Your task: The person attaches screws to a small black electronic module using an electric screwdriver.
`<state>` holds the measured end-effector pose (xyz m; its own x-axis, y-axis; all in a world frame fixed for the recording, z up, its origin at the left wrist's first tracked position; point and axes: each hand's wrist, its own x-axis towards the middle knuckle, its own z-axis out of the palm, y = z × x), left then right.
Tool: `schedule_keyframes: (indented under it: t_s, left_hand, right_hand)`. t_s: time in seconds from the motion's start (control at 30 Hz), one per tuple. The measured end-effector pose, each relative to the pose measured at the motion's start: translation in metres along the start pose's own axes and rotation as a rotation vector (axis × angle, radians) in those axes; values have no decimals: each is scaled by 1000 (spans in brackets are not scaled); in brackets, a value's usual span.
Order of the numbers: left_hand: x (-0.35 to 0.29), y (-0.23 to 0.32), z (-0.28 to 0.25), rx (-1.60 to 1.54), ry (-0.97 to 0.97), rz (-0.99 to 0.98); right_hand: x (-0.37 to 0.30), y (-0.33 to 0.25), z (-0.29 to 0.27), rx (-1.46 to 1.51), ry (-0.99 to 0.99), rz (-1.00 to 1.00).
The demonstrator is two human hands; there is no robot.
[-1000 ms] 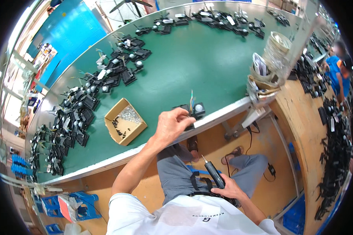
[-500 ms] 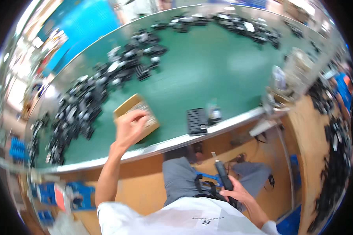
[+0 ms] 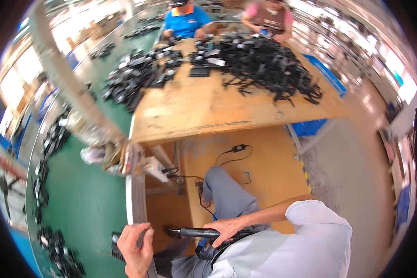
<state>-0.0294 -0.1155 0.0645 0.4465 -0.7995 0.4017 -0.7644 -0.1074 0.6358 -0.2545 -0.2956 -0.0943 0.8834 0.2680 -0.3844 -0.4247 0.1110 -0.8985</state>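
Observation:
My right hand [image 3: 228, 228] is wrapped round a black electric screwdriver [image 3: 195, 232] in front of my lap. Its thin metal bit points left, toward my other hand. Over the metal edge of the green table, my left hand [image 3: 135, 252] is raised with its fingers curled and thumb pressed in. Whatever those fingers hold, if anything, is too small to make out. Beside that hand a black plastic part [image 3: 116, 245] lies on the green table [image 3: 95, 204], partly hidden behind the fingers.
Heaps of black plastic parts [image 3: 268, 60] cover the far side of a wooden table [image 3: 194, 109], where two co-workers [image 3: 186, 21] sit. A pale post [image 3: 55, 51] rises by the green table's corner, next to plastic bags [image 3: 85, 132]. A black cord with a small box [image 3: 239, 148] lies on the floor.
The view has swung to the right. My left hand has left the cardboard box, now out of view, and come toward the screwdriver's bit. The right hand keeps hold of the screwdriver.

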Motion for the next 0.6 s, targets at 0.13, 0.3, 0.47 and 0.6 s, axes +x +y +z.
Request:
schedule_keyframes:
  t_s: [0.13, 0.3, 0.47, 0.6]
  left_hand:
    - [72, 13, 61, -144, -162, 162]
    - [170, 55, 151, -179, -303, 392]
    - [256, 86, 248, -94, -497, 462]
    - [303, 120, 332, 53, -430, 757]
  right_hand:
    - [-24, 17, -8, 80, 143, -43]
    - [-40, 54, -36, 374, 167, -36]
    - [-45, 93, -86, 526, 166, 10]
    - [-53, 110, -113, 671, 183, -4]
